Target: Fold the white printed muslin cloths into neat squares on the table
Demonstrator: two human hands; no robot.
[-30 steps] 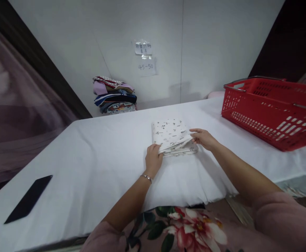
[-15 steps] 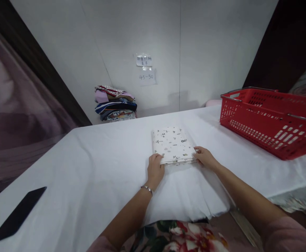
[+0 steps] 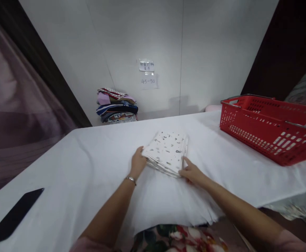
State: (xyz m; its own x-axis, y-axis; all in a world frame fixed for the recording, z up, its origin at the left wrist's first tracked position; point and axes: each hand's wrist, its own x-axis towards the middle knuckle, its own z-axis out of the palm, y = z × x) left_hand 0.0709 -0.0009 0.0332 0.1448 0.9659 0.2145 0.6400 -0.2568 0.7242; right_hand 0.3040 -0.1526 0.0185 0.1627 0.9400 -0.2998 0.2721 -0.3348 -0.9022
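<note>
A folded white cloth [image 3: 167,150] with small dark and greenish prints lies between my hands, turned at an angle over the white-covered table [image 3: 110,150]. My left hand [image 3: 138,161] grips its near left corner, with the fingertips partly hidden at the edge. At the near right corner, my right hand [image 3: 191,172] pinches the cloth between thumb and fingers. Several folded layers show along the near edge. Whether the cloth is lifted off the table I cannot tell.
To the right stands a red plastic basket [image 3: 258,129] with metal handles. Folded clothes [image 3: 117,106] are stacked by the back wall, left of two paper notes [image 3: 148,80]. A flat black object [image 3: 13,217] lies at the near left, and a pinkish curtain [image 3: 18,105] hangs beyond it.
Both hands have shifted left with the folded cloth and turned it clockwise, so its near edge slants down to the right. My right hand has come closer to me.
</note>
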